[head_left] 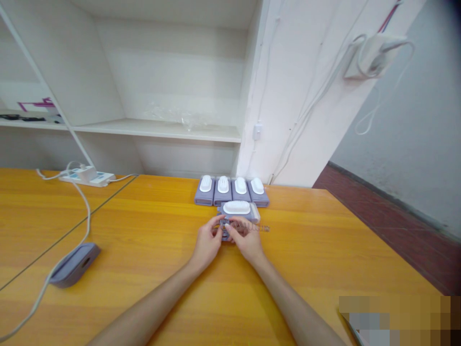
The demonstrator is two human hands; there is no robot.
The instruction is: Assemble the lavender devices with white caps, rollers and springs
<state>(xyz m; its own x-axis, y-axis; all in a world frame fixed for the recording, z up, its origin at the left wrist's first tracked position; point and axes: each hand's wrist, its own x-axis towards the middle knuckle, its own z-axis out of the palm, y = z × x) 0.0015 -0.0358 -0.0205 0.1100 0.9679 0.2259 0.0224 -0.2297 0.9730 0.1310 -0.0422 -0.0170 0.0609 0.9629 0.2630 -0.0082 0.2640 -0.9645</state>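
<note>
My left hand (208,244) is closed in a pinch on the left side of a small purple-grey part (225,235), held just above the table. My right hand (248,241) closes on the same part from the other side, its thumb pressing the front. A thin coil spring (262,228) sticks out to the right past my right fingers; how it joins the part is hidden. Right behind my fingertips lies a purple-grey case (254,211) with a white oval piece (236,207) on top.
Several purple-grey cases with white oval tops (223,190) stand in a row behind. On the left lie a purple-grey shell (75,264), a white cable (88,211) and a power strip (88,177). White shelving (158,129) rises behind the wooden table (144,269).
</note>
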